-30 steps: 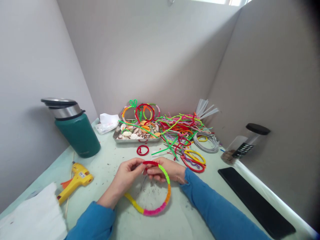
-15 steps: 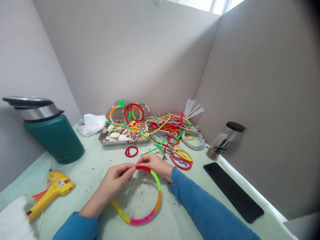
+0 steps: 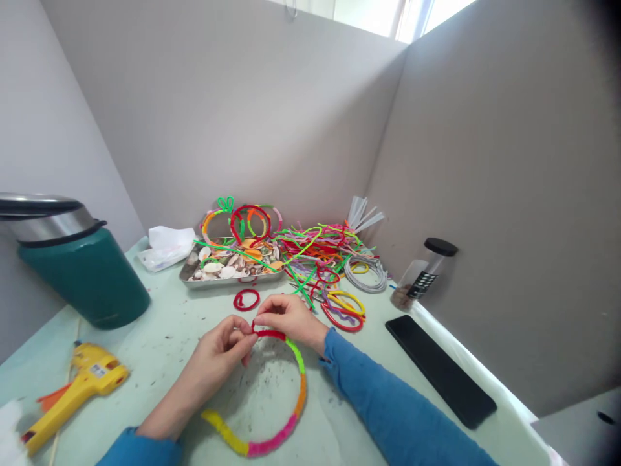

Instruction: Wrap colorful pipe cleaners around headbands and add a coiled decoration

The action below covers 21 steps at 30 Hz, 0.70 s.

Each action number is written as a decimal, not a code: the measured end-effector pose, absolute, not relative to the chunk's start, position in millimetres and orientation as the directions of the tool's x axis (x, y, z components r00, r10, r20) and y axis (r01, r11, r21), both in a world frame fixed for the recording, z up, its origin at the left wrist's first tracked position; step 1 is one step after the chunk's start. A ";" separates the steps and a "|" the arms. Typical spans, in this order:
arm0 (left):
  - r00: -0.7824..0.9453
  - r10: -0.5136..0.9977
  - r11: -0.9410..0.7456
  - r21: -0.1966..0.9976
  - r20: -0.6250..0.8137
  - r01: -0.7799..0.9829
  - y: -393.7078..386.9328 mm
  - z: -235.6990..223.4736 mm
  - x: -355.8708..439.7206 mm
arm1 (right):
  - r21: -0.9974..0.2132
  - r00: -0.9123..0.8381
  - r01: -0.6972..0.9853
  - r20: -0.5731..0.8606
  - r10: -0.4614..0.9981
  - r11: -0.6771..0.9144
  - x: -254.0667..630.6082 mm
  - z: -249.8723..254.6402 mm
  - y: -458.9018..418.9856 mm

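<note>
A curved band wrapped in pipe cleaners [image 3: 297, 395] runs from red through green, orange and pink to yellow, and arcs over the pale green table [image 3: 169, 336] in front of me. My left hand [image 3: 220, 349] pinches the red end with thumb and fingers. My right hand [image 3: 286, 318] is closed on the same red end from the other side. Both hands meet at that tip, just above the table.
A metal tray of shells [image 3: 230, 266] and a heap of coloured pipe cleaners [image 3: 323, 255] lie behind. A small red ring [image 3: 246, 299], a green flask [image 3: 80, 265], a yellow glue gun [image 3: 80, 383], a black slab [image 3: 439, 369] and a jar [image 3: 422, 278] stand around.
The view has swung to the right, so everything sits further left in the frame. My fingers keep working the red end of the band, which now bends up slightly at the tip.
</note>
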State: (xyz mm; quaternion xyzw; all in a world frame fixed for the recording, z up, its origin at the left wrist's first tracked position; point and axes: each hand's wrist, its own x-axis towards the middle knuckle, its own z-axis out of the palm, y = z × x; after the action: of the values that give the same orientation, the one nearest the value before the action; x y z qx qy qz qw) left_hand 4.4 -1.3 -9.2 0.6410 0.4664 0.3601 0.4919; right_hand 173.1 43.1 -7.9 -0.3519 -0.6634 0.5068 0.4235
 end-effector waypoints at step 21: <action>0.249 0.933 0.237 0.964 -0.260 0.119 -6.0 2.6 6.3 | -0.684 -0.609 0.096 0.534 0.587 0.723 175.9 8.5 28.2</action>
State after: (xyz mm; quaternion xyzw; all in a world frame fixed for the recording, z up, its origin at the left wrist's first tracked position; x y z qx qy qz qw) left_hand 6.3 -6.0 2.6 0.5157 0.5098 0.3398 0.5989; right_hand 175.9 28.2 8.5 -0.2030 -0.8410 0.3121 0.3927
